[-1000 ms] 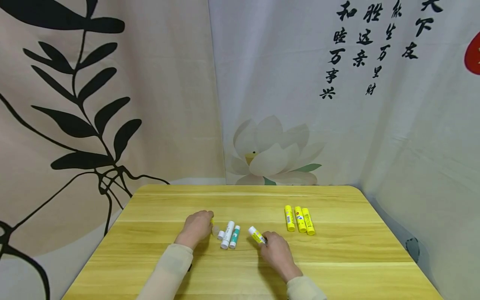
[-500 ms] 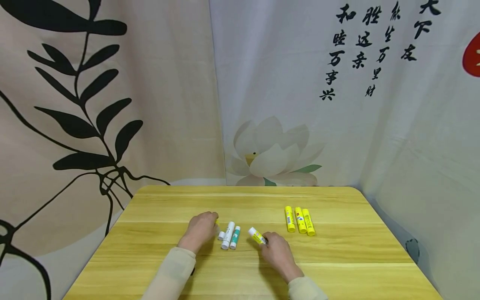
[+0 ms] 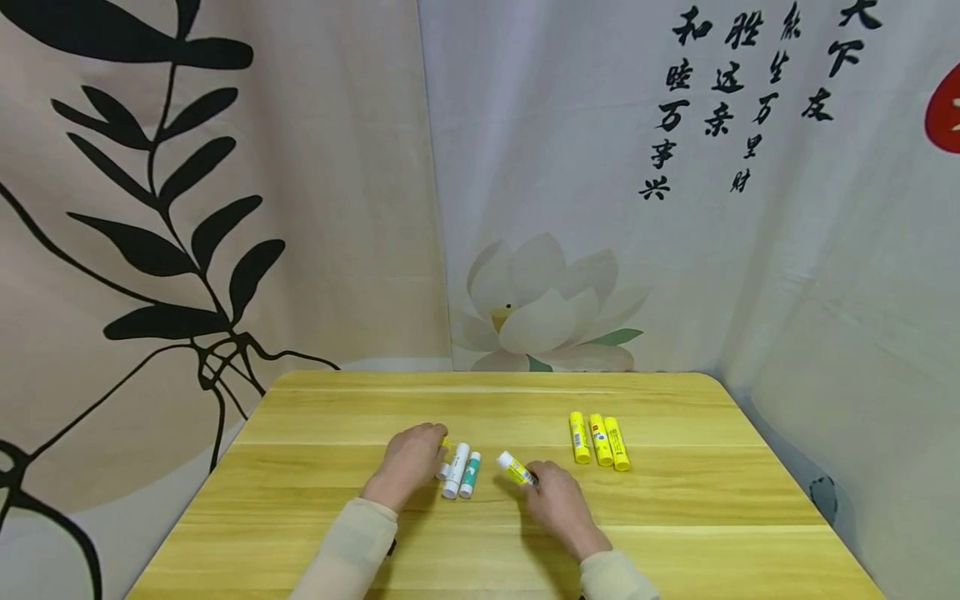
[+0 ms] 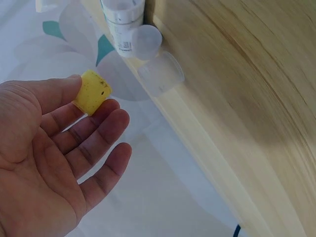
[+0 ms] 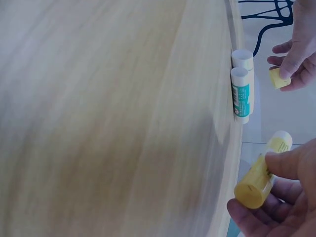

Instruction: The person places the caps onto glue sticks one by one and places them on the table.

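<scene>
My left hand [image 3: 408, 462] pinches a small yellow cap [image 4: 93, 93] between thumb and fingertips, the other fingers loosely bent. My right hand [image 3: 558, 504] grips a yellow glue stick [image 5: 259, 177] tilted over the table, its white end [image 3: 506, 459] pointing up and left. Between the hands lie a white glue stick [image 3: 456, 471] and a shorter teal-and-white one [image 3: 470, 475], side by side. A white cap [image 3: 442, 472] is by the left fingers. The left wrist view also shows a clear cap [image 4: 162, 74], which the left hand hides from the head camera.
Three yellow glue sticks [image 3: 600, 440] lie in a row toward the back right of the wooden table [image 3: 712, 500]. Behind the table hangs a printed curtain [image 3: 360, 208] with leaves, a lotus and writing.
My left hand has moved a little to the right with the yellow cap, covering the clear cap in the head view. My right hand and its glue stick have barely shifted.
</scene>
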`<state>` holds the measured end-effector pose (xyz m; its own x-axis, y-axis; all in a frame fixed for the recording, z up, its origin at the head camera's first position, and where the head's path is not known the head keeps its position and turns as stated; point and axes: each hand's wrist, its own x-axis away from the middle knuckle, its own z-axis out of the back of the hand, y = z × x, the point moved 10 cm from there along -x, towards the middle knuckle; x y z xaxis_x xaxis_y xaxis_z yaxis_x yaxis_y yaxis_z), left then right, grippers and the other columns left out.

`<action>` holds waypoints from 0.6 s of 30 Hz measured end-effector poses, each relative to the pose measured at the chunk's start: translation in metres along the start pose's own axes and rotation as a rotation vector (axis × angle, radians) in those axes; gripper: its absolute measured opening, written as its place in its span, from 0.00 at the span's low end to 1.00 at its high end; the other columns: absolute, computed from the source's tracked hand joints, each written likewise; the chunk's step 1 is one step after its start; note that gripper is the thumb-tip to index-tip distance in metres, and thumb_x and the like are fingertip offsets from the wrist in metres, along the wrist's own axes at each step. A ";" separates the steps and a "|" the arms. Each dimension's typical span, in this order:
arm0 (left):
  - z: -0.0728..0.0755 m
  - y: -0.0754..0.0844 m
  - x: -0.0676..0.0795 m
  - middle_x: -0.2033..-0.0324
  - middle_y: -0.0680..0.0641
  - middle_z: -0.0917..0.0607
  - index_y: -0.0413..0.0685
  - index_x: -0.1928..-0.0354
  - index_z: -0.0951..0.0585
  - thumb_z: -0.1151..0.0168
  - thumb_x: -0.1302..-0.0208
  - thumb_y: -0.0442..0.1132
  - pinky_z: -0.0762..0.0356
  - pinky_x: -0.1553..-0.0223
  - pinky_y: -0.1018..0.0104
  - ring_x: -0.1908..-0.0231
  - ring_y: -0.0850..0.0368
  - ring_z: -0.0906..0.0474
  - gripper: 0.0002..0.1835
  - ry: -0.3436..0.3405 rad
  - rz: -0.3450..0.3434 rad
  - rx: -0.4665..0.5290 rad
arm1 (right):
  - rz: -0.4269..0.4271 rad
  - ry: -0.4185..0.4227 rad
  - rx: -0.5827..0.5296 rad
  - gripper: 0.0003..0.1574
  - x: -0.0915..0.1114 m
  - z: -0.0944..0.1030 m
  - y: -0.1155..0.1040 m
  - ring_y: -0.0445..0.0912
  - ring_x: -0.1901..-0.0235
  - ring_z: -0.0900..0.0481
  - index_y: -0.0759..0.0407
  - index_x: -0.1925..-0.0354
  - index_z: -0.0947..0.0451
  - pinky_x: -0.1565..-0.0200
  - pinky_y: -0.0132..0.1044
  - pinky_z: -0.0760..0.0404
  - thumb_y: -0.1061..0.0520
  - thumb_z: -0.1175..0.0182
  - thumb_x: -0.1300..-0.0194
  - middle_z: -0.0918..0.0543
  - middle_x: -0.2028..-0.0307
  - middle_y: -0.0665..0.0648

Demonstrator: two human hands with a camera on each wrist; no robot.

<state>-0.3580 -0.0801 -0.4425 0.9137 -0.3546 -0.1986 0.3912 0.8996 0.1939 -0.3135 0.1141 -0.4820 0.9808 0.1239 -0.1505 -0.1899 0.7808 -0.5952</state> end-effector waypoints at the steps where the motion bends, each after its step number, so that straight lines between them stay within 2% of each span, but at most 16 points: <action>1: 0.000 0.001 0.000 0.65 0.46 0.15 0.41 0.56 0.17 0.32 0.37 0.37 0.19 0.64 0.58 0.65 0.52 0.18 0.10 0.000 -0.004 0.007 | 0.010 0.000 0.001 0.14 0.000 0.000 -0.001 0.45 0.69 0.24 0.67 0.53 0.20 0.67 0.42 0.22 0.62 0.36 0.36 0.19 0.66 0.56; 12: -0.002 0.014 0.000 0.62 0.45 0.15 0.40 0.52 0.18 0.34 0.34 0.39 0.19 0.61 0.56 0.62 0.51 0.18 0.12 -0.002 -0.028 0.058 | 0.063 0.012 0.011 0.15 0.000 0.002 -0.004 0.45 0.67 0.23 0.67 0.53 0.20 0.65 0.43 0.20 0.63 0.35 0.38 0.19 0.65 0.55; 18: 0.001 0.021 -0.001 0.62 0.45 0.15 0.41 0.52 0.18 0.35 0.33 0.40 0.18 0.61 0.56 0.62 0.51 0.17 0.12 0.028 -0.058 0.085 | 0.084 0.020 0.015 0.15 -0.001 0.003 -0.003 0.43 0.68 0.24 0.66 0.53 0.19 0.66 0.41 0.21 0.63 0.34 0.38 0.19 0.66 0.54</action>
<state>-0.3509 -0.0614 -0.4372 0.8864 -0.3970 -0.2381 0.4523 0.8525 0.2620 -0.3137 0.1132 -0.4778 0.9603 0.1775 -0.2154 -0.2711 0.7771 -0.5680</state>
